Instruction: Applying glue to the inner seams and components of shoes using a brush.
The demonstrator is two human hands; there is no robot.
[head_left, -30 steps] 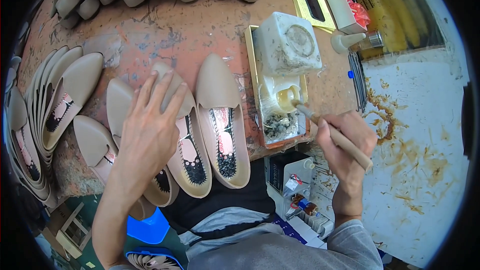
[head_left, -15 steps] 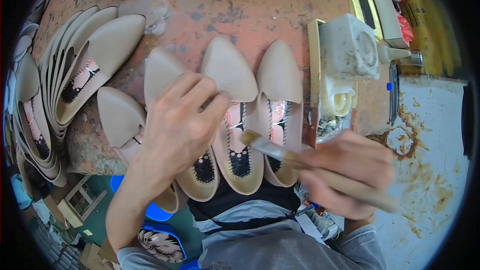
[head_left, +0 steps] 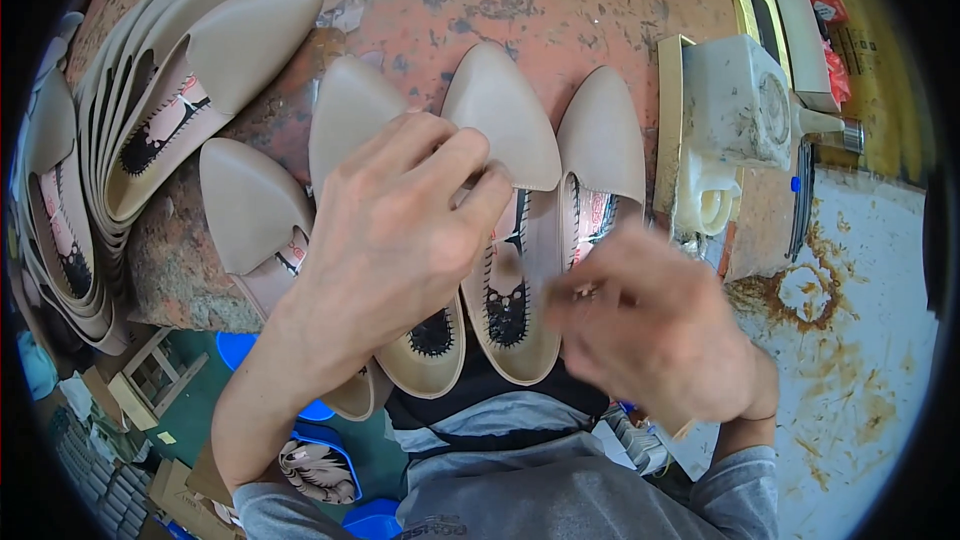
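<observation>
Scuffed workbench [head_left: 570, 10] carries the central beige shoe [head_left: 505, 115], toe away. Left hand [head_left: 405, 210] curls over the shoe's left edge, its grip hidden; the blurred right hand [head_left: 655, 325], hold unreadable, has left the white pot [head_left: 714, 208] for the shoe's right, suggesting work centers on the insole [head_left: 506, 316].

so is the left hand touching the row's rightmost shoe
Apart. The head view shows part of the neighbouring shoe plainly between the left hand and the rightmost shoe.
</observation>
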